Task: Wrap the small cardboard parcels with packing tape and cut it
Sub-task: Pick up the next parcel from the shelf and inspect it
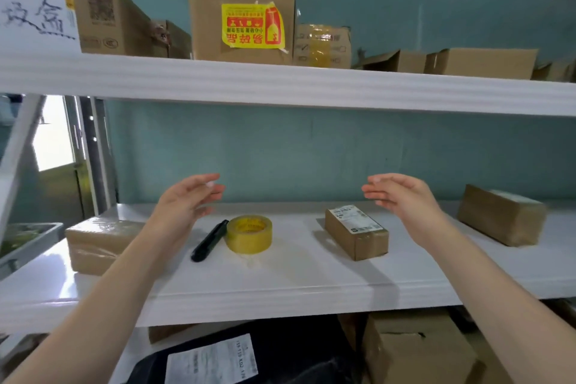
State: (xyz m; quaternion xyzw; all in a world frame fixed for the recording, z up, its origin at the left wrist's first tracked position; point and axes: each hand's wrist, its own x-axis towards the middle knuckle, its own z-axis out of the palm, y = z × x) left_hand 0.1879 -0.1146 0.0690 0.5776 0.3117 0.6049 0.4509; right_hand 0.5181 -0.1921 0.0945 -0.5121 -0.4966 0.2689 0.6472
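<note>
A small cardboard parcel [357, 232] with a white label lies on the white shelf [280, 284], right of centre. A yellow roll of packing tape [249, 234] stands flat near the middle, with a black cutter [209, 240] lying just left of it. My left hand [187, 199] hovers open above the cutter and tape, palm turned inward. My right hand [402, 196] hovers open above and right of the parcel, palm facing the left hand. Neither hand touches anything.
A taped parcel [99, 245] sits at the shelf's left end, another brown box [501, 215] at the right. The upper shelf [280, 84] carries several cartons, one with a yellow sticker [252, 26]. Below are boxes [417, 349] and a dark bag [280, 358].
</note>
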